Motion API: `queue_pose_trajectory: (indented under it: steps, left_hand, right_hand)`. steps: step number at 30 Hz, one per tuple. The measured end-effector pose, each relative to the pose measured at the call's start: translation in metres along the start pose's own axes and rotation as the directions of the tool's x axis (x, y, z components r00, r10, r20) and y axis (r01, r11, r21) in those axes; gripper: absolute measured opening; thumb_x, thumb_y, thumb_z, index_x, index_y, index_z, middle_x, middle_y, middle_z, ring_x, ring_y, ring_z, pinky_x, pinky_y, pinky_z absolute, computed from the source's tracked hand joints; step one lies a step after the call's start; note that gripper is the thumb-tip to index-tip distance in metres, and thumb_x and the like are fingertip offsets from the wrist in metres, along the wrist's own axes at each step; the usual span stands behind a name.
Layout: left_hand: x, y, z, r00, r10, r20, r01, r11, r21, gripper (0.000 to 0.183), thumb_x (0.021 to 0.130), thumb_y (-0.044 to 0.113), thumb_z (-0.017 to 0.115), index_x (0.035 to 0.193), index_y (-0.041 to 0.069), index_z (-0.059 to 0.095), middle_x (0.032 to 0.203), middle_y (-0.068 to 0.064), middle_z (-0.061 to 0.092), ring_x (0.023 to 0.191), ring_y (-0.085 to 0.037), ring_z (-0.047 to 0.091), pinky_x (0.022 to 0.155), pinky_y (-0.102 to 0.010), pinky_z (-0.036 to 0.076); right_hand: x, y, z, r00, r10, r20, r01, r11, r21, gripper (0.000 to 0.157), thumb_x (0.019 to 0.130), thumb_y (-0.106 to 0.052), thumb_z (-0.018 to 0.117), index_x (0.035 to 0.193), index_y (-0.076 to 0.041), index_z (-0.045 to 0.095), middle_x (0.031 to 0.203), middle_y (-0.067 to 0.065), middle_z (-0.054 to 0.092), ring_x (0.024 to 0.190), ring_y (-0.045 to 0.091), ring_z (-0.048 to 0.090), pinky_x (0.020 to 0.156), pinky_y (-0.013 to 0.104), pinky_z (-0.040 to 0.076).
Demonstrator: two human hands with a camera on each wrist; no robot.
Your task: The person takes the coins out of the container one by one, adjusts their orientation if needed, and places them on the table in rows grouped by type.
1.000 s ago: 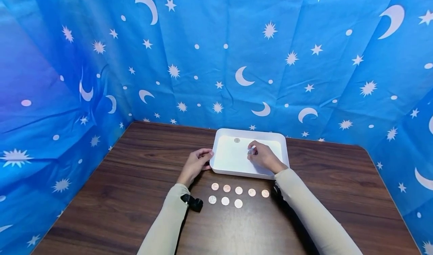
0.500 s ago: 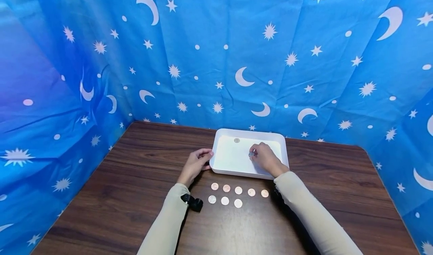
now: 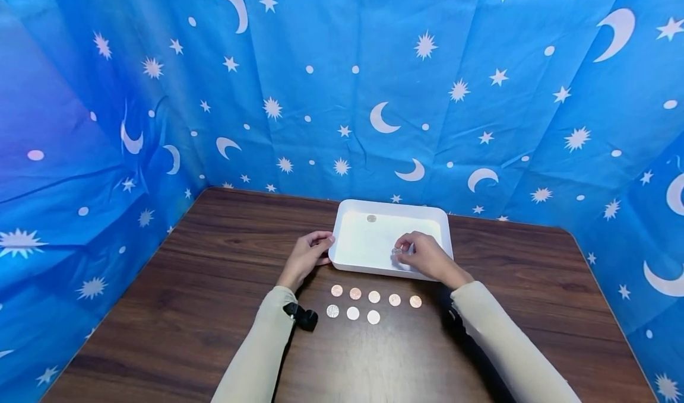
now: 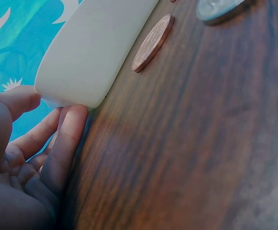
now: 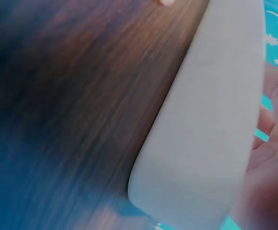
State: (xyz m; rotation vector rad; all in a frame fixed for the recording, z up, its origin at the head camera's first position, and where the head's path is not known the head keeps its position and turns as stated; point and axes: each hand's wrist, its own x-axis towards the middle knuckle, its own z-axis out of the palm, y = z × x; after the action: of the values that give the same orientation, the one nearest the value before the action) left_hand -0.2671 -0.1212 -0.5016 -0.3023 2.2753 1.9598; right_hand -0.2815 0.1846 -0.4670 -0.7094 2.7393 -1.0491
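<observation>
A shallow white tray stands at the far part of the table. My left hand grips its left side; in the left wrist view the thumb lies at the rim and fingertips touch the wall's lower edge. Over the tray's right half, my right hand pinches a silvery coin between thumb and fingers. Another coin lies inside the tray near the back wall. From the right wrist, the tray wall hides most of that hand and the coin.
In front of the tray, several coppery coins form a row on the wooden table. Three silvery coins make a nearer row. A blue cloth with moons and stars hangs behind the table and at its sides.
My right hand has drawn back towards the tray's near side, the coin still pinched. My left hand keeps its place at the tray's left side. The head view has tilted slightly.
</observation>
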Motion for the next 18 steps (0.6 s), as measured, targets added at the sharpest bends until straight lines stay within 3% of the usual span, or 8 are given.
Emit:
queue_pose_trajectory:
  steps: [5, 18]
  left_hand:
    - [-0.001, -0.001, 0.000, 1.000, -0.001, -0.002, 0.001, 1.000, 0.008, 0.037, 0.105, 0.021, 0.067, 0.135, 0.000, 0.066, 0.122, -0.017, 0.067, 0.099, -0.018, 0.066, 0.074, -0.024, 0.063]
    - [-0.001, 0.000, 0.000, 1.000, 0.000, -0.001, 0.000, 1.000, 0.007, 0.036, 0.105, 0.020, 0.067, 0.135, 0.000, 0.066, 0.122, -0.018, 0.067, 0.097, -0.018, 0.066, 0.074, -0.024, 0.063]
  right_hand:
    - [-0.015, -0.004, -0.005, 1.000, 0.023, 0.011, -0.024, 0.999, 0.034, 0.015, 0.094, -0.012, 0.079, 0.108, -0.005, 0.075, 0.089, 0.003, 0.063, 0.079, 0.018, 0.054, 0.066, 0.028, 0.048]
    - [-0.047, -0.020, -0.009, 0.997, -0.070, -0.020, 0.070, 0.998, 0.006, 0.017, 0.092, -0.012, 0.082, 0.108, -0.008, 0.075, 0.092, -0.001, 0.062, 0.081, 0.017, 0.052, 0.067, 0.028, 0.045]
